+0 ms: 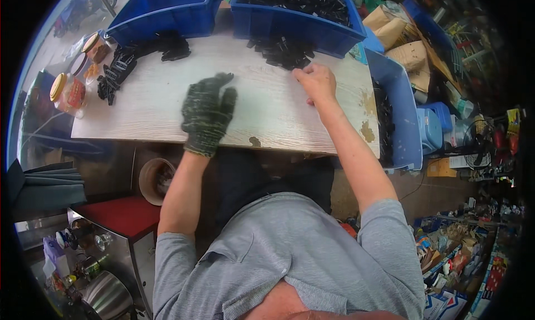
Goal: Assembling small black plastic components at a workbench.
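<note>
Beside the black plastic pieces [285, 52] heaped on the counter [264, 105], the fingertips of my bare right hand [317, 85] bunch close, my gloved left hand [208, 113] waits apart, I cannot tell whether either grip holds anything, and a hasty drag might scatter overlapping pieces.

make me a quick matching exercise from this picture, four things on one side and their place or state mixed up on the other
1. left hand
2. right hand
3. lidded jars
4. light blue bin

A. beside the right edge of the table
B. in a dark green glove
C. by the table's left edge
D. bare, close to black pieces

Pairs: 1-B, 2-D, 3-C, 4-A
</note>
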`<state>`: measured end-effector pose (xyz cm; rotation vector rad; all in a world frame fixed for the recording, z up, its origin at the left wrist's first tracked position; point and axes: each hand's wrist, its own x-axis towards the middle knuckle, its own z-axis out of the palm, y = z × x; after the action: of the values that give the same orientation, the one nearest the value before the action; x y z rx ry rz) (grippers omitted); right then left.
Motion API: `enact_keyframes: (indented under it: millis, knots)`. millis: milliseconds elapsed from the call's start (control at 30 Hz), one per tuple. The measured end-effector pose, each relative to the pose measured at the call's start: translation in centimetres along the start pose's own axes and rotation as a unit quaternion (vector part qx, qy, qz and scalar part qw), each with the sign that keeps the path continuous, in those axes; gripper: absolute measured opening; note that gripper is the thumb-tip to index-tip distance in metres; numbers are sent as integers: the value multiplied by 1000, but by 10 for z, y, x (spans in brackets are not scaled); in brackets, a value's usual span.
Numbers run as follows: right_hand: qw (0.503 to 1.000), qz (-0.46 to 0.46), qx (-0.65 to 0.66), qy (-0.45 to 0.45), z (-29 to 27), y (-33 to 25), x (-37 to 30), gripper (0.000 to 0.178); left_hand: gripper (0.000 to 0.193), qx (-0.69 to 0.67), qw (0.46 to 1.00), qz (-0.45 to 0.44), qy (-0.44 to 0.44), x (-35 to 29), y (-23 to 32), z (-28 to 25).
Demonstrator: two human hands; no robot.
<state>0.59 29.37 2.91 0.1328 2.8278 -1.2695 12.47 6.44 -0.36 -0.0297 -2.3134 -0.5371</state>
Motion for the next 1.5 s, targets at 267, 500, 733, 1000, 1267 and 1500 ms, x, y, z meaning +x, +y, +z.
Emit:
enact_keyframes:
  millis: [267, 500, 733, 1000, 1267, 1500]
  knots:
    - [961, 66, 255, -81, 13, 6, -38, 29, 30, -97, 994, -24, 46, -11, 74, 60]
    - [939, 9, 337, -68, 31, 11, -58, 25, 21, -71, 980, -92, -161, -3, 84, 61]
    - [926, -46, 350, -136, 36, 16, -54, 34, 22, -67, 990, 10, -127, -11, 72, 41]
    - [888, 20, 427, -171, 24, -5, -81, 31, 26, 173, 982, -26, -78, 7, -14, -10]
    - [879, -10, 467, -98, 27, 4, -78, 30, 22, -142, 977, -65, -146, -3, 30, 0]
    - [879, -8, 473, -54, 31, -2, -86, 29, 21, -310, 937, -75, -141, -13, 58, 19]
